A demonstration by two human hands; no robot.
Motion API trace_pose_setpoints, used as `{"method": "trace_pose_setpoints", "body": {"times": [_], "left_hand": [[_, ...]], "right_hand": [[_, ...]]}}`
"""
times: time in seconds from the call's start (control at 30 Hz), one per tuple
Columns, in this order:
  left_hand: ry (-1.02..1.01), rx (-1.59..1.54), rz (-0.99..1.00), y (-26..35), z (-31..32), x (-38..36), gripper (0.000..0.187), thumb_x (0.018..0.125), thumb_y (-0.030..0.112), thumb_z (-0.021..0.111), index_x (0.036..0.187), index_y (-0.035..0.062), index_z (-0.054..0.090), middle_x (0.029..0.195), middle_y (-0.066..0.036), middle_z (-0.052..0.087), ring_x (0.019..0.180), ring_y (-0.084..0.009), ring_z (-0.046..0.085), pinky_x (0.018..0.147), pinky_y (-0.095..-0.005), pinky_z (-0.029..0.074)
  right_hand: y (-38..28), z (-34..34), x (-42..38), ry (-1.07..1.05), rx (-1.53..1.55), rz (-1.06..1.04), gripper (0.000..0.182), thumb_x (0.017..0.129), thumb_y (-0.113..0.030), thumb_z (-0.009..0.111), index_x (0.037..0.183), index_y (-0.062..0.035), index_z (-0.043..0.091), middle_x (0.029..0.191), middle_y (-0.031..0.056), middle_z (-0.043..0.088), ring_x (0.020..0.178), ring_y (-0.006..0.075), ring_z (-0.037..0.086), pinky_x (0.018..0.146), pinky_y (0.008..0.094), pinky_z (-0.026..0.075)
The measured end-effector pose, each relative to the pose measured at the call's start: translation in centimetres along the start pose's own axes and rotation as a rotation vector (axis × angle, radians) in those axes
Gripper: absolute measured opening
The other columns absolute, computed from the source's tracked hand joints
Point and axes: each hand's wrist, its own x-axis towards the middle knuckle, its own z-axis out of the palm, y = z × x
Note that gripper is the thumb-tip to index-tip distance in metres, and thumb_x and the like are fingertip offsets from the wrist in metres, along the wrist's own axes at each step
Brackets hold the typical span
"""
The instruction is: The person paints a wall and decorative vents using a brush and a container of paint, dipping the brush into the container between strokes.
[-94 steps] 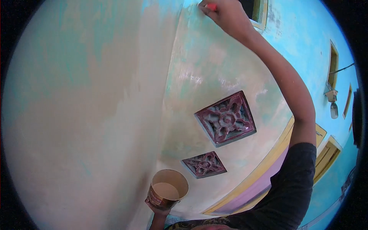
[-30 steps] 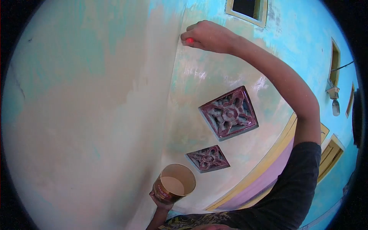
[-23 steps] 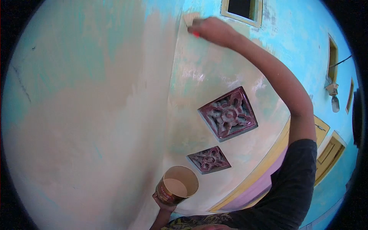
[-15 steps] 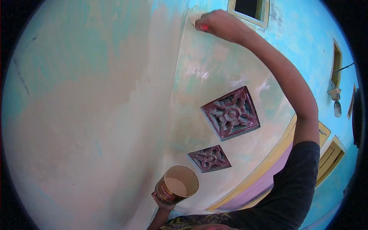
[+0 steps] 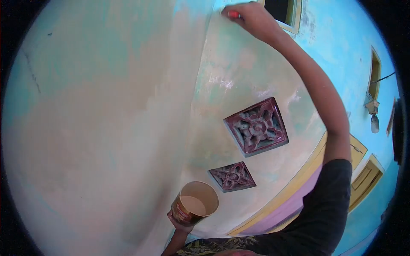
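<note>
High on the wall (image 5: 243,64), near the corner line, my right hand (image 5: 252,19) is closed round a red-handled brush (image 5: 233,14). The brush's bristles are hardly visible against the wall. At the bottom, my left hand (image 5: 180,222) grips a round tub (image 5: 181,213) from below and the side. Pale beige paint (image 5: 193,205) fills part of the tub, which is tilted so that its inside shows. Beige paint lies in uneven patches over turquoise on the wall.
Two maroon carved vent blocks, a larger one (image 5: 257,127) and a smaller one (image 5: 232,176), sit in the wall. A framed opening (image 5: 297,17) is beside my right hand. A bulb (image 5: 374,123) and a yellow door (image 5: 365,181) are at right.
My right hand has moved slightly up and to the right with the brush. The tub in my left hand appears a little farther left and up.
</note>
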Motion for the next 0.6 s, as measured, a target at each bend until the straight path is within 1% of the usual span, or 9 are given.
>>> {"method": "trace_pose_setpoints", "body": {"times": [0.07,0.1,0.13,0.2,0.23,0.33,0.37,0.47,0.6], "left_hand": [[-0.001,0.004,-0.001,0.1,0.1,-0.2,0.106,0.07,0.084,0.05,0.155,0.0246,0.027,0.158,-0.017,0.027,0.14,-0.0455,0.035,0.102,-0.0769,0.035],[-0.001,0.009,-0.003,0.2,0.0,-0.2,0.106,0.07,0.084,0.051,0.155,0.0246,0.027,0.158,-0.017,0.027,0.14,-0.0455,0.035,0.102,-0.0769,0.035],[0.001,0.01,-0.004,0.3,-0.1,-0.2,0.107,0.07,0.084,0.051,0.155,0.0246,0.027,0.158,-0.017,0.027,0.14,-0.0455,0.035,0.102,-0.0769,0.035],[0.002,0.006,-0.008,0.4,-0.4,-0.1,0.107,0.07,0.085,0.051,0.155,0.0246,0.027,0.158,-0.017,0.027,0.14,-0.0455,0.035,0.102,-0.0769,0.035],[0.001,0.001,-0.008,0.3,-0.7,-0.1,0.107,0.07,0.085,0.051,0.155,0.0246,0.027,0.158,-0.017,0.027,0.14,-0.0455,0.035,0.101,-0.077,0.035],[0.026,-0.134,-0.026,-0.2,-1.7,0.0,0.107,0.069,0.085,0.051,0.155,0.0245,0.027,0.158,-0.017,0.027,0.14,-0.0455,0.035,0.101,-0.077,0.035],[0.049,-0.317,-0.026,-0.3,-2.5,0.5,0.107,0.069,0.085,0.051,0.155,0.0245,0.027,0.158,-0.017,0.027,0.14,-0.0455,0.035,0.101,-0.077,0.035],[0.008,0.183,-0.062,-0.5,-2.5,0.4,0.105,0.072,0.081,0.053,0.155,0.0244,0.024,0.158,-0.015,0.025,0.143,-0.0403,0.03,0.107,-0.071,0.032],[0.048,0.168,-0.061,-0.3,-1.6,0.0,0.097,0.075,0.077,0.052,0.153,0.0224,0.031,0.156,-0.014,0.032,0.142,-0.0396,0.034,0.108,-0.0684,0.033]], "right_hand": [[1.4,1.5,0.0,0.24,0.031,0.056,0.018,0.087,-0.006,0.061,0.104,-0.0083,0.068,0.095,0.0172,0.069,0.088,0.0395,0.066,0.077,0.0446,0.053],[0.7,2.7,-0.4,-0.001,-0.02,0.104,0.022,0.086,-0.005,0.062,0.106,-0.0089,0.069,0.098,0.0168,0.07,0.09,0.0384,0.068,0.08,0.0429,0.054],[0.6,5.4,-1.3,-0.071,-0.102,-0.037,0.022,0.088,-0.007,0.06,0.108,-0.0096,0.07,0.1,0.0157,0.071,0.092,0.0377,0.068,0.081,0.0416,0.054],[-3.2,4.9,-2.6,-0.079,0.086,-0.052,0.019,0.091,-0.01,0.061,0.107,-0.0086,0.07,0.103,0.0148,0.072,0.092,0.0374,0.068,0.082,0.0417,0.054],[-2.9,4.7,-2.7,0.069,0.083,-0.05,0.016,0.094,-0.015,0.063,0.104,-0.0069,0.072,0.099,0.0161,0.073,0.088,0.0335,0.071,0.08,0.0392,0.055],[-1.5,3.6,-2.2,0.644,0.263,0.308,0.017,0.095,-0.018,0.064,0.101,-0.0041,0.072,0.088,0.017,0.073,0.08,0.0231,0.073,0.075,0.0339,0.056],[-1.1,4.2,-1.9,0.743,0.251,0.453,0.023,0.097,-0.02,0.061,0.099,0.0004,0.072,0.078,0.0128,0.072,0.073,0.0149,0.07,0.071,0.028,0.055],[-2.9,9.8,-1.4,0.852,0.656,0.541,0.021,0.096,-0.013,0.058,0.098,0.0041,0.071,0.078,0.0076,0.072,0.073,0.0122,0.068,0.074,0.0257,0.055],[-4.4,10.3,-3.3,0.788,0.809,0.532,0.013,0.092,-0.001,0.059,0.096,0.0032,0.071,0.083,0.0058,0.072,0.079,0.011,0.068,0.076,0.0268,0.055]]}}
